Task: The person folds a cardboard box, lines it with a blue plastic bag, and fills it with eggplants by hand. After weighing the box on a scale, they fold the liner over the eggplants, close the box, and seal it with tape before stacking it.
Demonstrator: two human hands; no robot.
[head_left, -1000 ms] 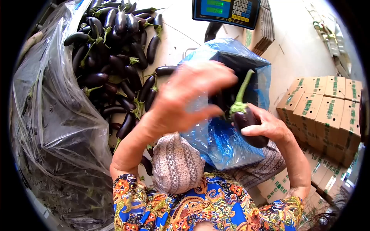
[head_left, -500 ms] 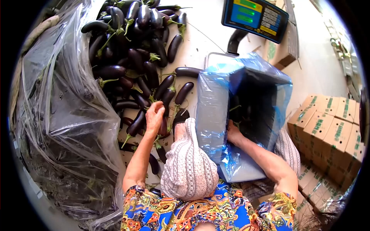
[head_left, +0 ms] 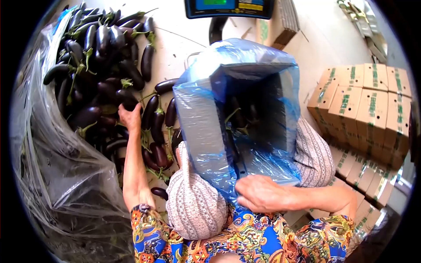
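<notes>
My left hand is reached into the heap of eggplants, its fingers closed round the end of one dark eggplant. Close to my body, my right hand is over the near rim of the box, fingers curled. Whatever it may hold is hidden. Between my knees the box leans with its mouth towards me, lined with blue plastic film. Several eggplants lie inside it, along the left wall, in shadow.
A scale display on a post stands beyond the box. Clear plastic sheeting borders the heap on the left. Stacked cartons stand to the right, and flattened cardboard leans at the back.
My right hand has come out of the box to its near rim. My left hand has moved deeper into the heap and closed on an eggplant. The view has shifted, too.
</notes>
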